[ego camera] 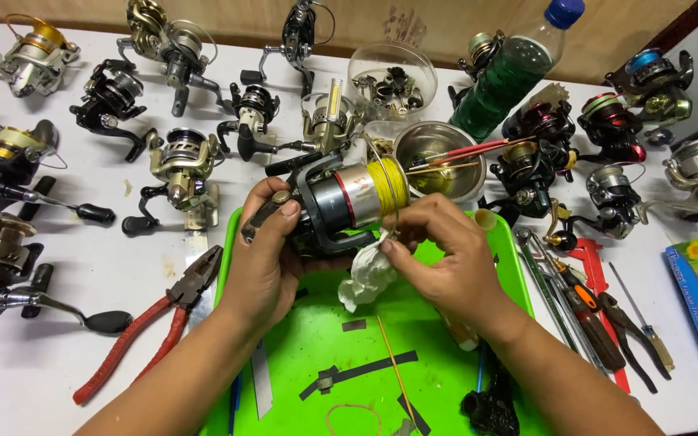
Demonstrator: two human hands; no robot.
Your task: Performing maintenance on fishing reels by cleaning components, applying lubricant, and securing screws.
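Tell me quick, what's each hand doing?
Left hand: closed around the fishing reel.
Right hand: pinching a white tissue against the reel.

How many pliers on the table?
2. Red-handled pliers lie left of the green tray; dark-handled pliers lie right of it among the screwdrivers. More could be hidden under the arms.

bright, even overhead light; soft shadows, sharp focus, slight edge distortion.

Reel repair workbench, many fishing reels (183, 161), pliers (155, 315), screwdrivers (583, 303)
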